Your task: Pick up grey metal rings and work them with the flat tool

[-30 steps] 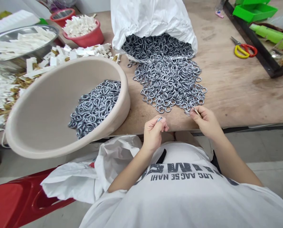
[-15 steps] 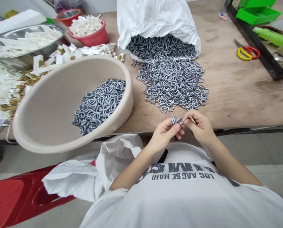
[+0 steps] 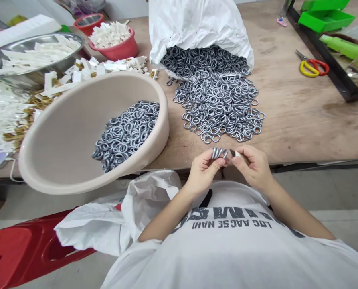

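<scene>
My left hand [image 3: 203, 170] is closed on several grey rings [image 3: 219, 153], lined up side by side between thumb and fingers. Just to the right, my right hand [image 3: 255, 166] pinches a small blade [image 3: 233, 153], its dark tip pointing at the rings; most of the tool is hidden by the fingers. Both hands are at the table's front edge, before my body. Beyond them lies a heap of loose grey rings [image 3: 219, 106], spilling from a white sack [image 3: 197, 24]. More rings [image 3: 127, 134] lie in the large beige basin [image 3: 55, 132] on the left.
White plastic pieces [image 3: 4, 116] cover the table's left side, near a steel bowl [image 3: 34, 76] and a red bowl [image 3: 118, 51]. Scissors [image 3: 315, 68] lie at the right beside a dark metal frame [image 3: 326, 60]. A red stool [image 3: 13, 253] stands below on the left.
The rings in my left hand now stand in a tidier row. My right hand has turned the blade so its tip points left at them.
</scene>
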Demonstrator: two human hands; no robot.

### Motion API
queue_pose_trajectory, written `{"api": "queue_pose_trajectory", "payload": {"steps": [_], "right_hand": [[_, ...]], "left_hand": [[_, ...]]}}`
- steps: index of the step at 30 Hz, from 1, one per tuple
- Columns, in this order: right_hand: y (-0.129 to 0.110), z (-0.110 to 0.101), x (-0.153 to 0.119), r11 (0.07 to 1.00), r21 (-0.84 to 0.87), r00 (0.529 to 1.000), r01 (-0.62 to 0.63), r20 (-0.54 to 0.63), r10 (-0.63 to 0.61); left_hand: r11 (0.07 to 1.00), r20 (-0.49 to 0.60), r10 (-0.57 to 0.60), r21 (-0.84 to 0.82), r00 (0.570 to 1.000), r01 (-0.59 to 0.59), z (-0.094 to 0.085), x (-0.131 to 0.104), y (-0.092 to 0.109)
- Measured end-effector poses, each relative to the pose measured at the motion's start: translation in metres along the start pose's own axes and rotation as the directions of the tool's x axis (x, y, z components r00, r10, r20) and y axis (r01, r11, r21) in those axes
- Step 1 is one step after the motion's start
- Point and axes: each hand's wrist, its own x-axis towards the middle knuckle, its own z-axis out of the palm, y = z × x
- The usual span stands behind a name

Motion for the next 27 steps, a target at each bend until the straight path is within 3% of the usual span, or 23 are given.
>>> {"api": "queue_pose_trajectory", "payload": {"steps": [3, 9, 12, 15, 18, 20, 27], "right_hand": [[-0.006, -0.002, -0.004, 0.993, -0.095, 0.996, 0.069, 0.071, -0.062], [-0.007, -0.001, -0.004, 0.986, -0.153, 0.994, 0.061, 0.103, -0.046], [0.003, -0.002, 0.0, 0.977, -0.212, 0.996, -0.032, 0.076, 0.049], [0.016, -0.006, 0.008, 0.948, -0.286, 0.989, -0.14, 0.01, 0.149], [0.022, -0.01, 0.016, 0.926, -0.345, 0.988, -0.156, -0.058, 0.144], [0.021, -0.008, 0.023, 0.898, -0.417, 0.99, -0.143, -0.056, 0.132], [0.002, 0.033, 0.053, 0.749, -0.66, 0.965, 0.061, 0.23, 0.124]], "left_hand": [[0.999, -0.02, 0.032, 0.041, 0.999, -0.031, -0.001, 0.001, -0.001], [0.976, -0.016, 0.105, 0.195, 0.994, -0.1, -0.002, 0.001, -0.003], [0.946, 0.085, 0.168, 0.267, 0.982, -0.185, -0.003, -0.003, 0.003], [0.965, 0.149, 0.15, 0.191, 0.977, -0.177, -0.002, -0.007, 0.007], [0.999, -0.016, 0.043, 0.002, 0.999, -0.043, -0.005, -0.006, 0.0], [0.998, -0.129, -0.013, -0.064, 0.992, 0.004, -0.009, -0.004, -0.008], [0.994, -0.32, 0.04, -0.083, 0.946, -0.07, -0.024, -0.005, -0.014]]}}
